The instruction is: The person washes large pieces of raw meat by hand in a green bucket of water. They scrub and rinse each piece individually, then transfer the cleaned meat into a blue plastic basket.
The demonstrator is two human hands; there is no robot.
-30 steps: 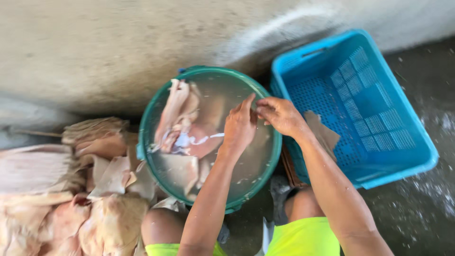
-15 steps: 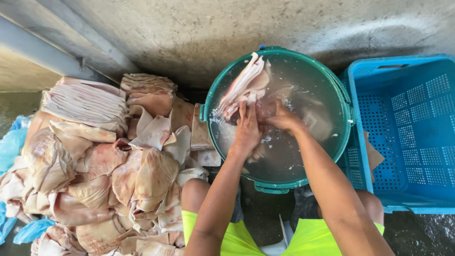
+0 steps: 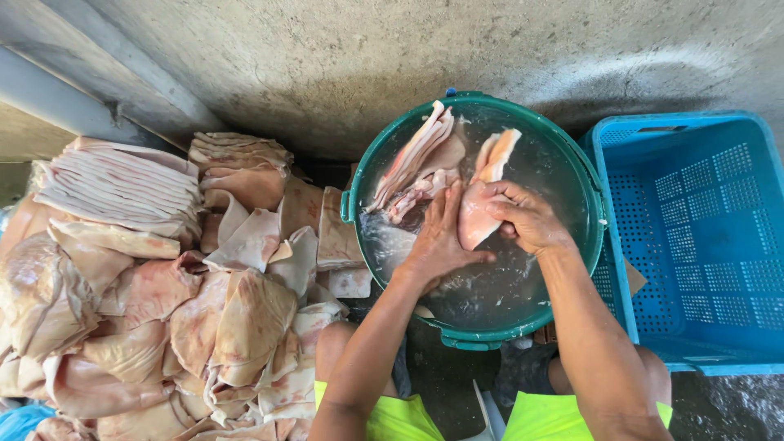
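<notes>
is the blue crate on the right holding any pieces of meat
No, the blue crate shows only its bare perforated floor, while the pale meat sits in the green basin and the pile at left.

Rough grey concrete wall point(image 3: 343, 57) w/ ledge point(image 3: 73, 106) at left — dark wet floor point(image 3: 735, 404), daylight.

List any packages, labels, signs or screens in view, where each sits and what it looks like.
No packages, labels, signs or screens are visible.
Containers only: a round green tub of water at centre, where the left hand and right hand handle a pale pink meat piece.
A blue perforated rectangular crate stands right of it.
</notes>
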